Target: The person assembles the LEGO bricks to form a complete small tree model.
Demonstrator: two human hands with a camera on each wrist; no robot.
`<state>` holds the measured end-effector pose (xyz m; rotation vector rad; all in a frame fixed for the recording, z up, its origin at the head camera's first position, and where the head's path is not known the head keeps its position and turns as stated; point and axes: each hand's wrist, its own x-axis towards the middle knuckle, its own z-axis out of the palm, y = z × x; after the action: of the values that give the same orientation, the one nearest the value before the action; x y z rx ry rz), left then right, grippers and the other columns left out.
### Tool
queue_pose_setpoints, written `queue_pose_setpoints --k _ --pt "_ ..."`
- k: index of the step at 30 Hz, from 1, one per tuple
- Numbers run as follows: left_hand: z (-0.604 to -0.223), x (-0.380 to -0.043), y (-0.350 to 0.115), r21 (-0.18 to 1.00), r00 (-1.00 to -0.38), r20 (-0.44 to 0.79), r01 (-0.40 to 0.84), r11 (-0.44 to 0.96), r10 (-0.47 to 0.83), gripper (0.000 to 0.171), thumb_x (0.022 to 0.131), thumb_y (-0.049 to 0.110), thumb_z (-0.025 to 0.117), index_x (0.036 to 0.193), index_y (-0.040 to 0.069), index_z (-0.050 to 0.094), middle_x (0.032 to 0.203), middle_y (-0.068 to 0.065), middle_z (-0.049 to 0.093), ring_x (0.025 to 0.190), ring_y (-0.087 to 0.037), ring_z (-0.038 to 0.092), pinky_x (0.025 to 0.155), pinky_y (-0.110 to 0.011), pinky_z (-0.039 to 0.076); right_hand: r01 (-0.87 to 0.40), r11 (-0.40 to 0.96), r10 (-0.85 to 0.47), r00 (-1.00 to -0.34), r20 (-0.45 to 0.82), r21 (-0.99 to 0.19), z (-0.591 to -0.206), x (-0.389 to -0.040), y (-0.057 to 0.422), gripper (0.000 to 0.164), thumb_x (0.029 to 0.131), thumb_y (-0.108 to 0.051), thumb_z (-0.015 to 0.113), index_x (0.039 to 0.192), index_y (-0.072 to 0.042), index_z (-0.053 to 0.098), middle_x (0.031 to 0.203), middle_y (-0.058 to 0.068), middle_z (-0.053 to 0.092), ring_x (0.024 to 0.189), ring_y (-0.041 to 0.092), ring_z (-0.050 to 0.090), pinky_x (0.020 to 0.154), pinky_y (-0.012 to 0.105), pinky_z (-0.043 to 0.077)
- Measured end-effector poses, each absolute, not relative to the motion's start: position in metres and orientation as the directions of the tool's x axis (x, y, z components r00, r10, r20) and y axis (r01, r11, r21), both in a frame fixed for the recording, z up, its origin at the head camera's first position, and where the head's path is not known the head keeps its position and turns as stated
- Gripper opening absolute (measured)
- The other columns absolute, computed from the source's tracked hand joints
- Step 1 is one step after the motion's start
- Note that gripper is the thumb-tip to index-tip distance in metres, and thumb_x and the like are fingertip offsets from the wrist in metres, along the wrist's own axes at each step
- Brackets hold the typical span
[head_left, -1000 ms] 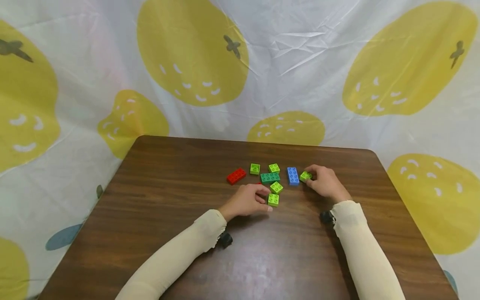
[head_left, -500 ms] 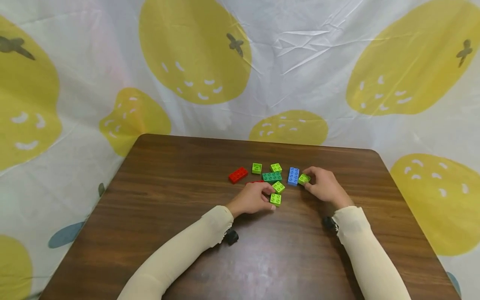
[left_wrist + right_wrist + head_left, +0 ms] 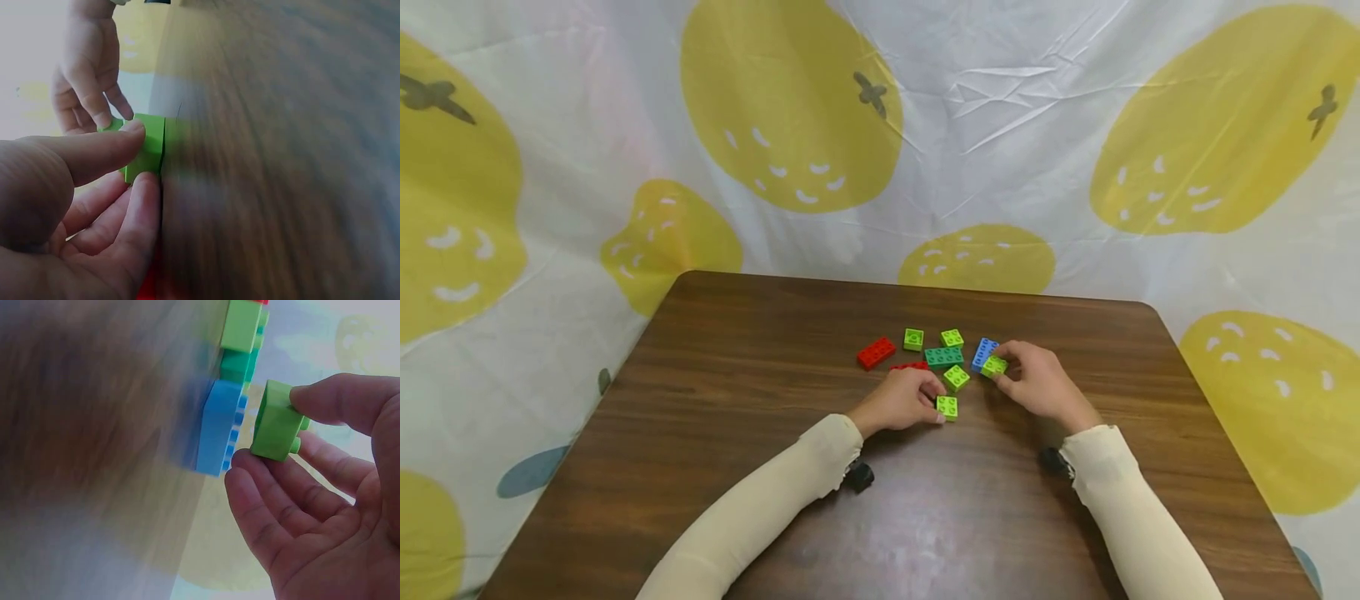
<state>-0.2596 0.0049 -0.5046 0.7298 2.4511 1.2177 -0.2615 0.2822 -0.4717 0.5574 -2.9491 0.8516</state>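
My left hand [image 3: 901,402] pinches a lime-green four-stud brick [image 3: 947,407] between thumb and fingers, close to the tabletop. In the left wrist view, the thumb lies across this lime brick [image 3: 152,147] and a fingertip presses its lower side. My right hand [image 3: 1042,383] grips another lime-green brick [image 3: 994,367], which overlaps the near end of the blue brick [image 3: 982,353] in the head view. From the right wrist, the held lime brick [image 3: 276,428] shows raised off the table with its underside towards the blue brick [image 3: 219,428].
Beyond the hands lie a dark green brick [image 3: 943,357], a red brick [image 3: 876,353] and lime bricks, one of them [image 3: 913,339] with its hollow side up. Another lime brick [image 3: 957,378] sits between the hands. A second red brick [image 3: 910,365] is partly hidden by my left hand.
My right hand has carried its lime brick left and nearer, from beside the blue brick to overlapping it. The blue brick has turned slightly. My left hand's lime brick has shifted slightly nearer.
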Motion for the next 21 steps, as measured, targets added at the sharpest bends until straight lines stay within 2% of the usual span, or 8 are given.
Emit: queue_pose_setpoints --k 10,21 --pt "-0.501 -0.251 -0.01 0.824 -0.812 -0.085 0.268 0.498 0.577 0.033 0.082 0.011 0.091 0.112 0.007 0.077 0.105 -0.007 0.079 0.088 -0.011 0.076 0.08 -0.021 0.059 -0.439 0.709 -0.417 -0.892 0.175 -0.552 -0.473 -0.247 0.255 0.033 0.094 -0.011 0.078 0.125 -0.002 0.072 0.116 0.011 0.076 0.1 0.026 0.073 0.085 0.044 0.063" --pt "-0.502 -0.247 -0.024 0.833 -0.815 -0.116 0.231 0.503 0.567 0.033 0.081 0.012 0.092 0.111 0.008 0.078 0.106 -0.005 0.079 0.088 -0.01 0.076 0.079 -0.024 0.061 -0.551 0.642 -0.528 -0.822 0.213 -0.534 -0.476 -0.232 0.223 0.031 0.092 -0.014 0.082 0.121 -0.007 0.074 0.112 0.005 0.078 0.095 0.02 0.074 0.083 0.041 0.063"
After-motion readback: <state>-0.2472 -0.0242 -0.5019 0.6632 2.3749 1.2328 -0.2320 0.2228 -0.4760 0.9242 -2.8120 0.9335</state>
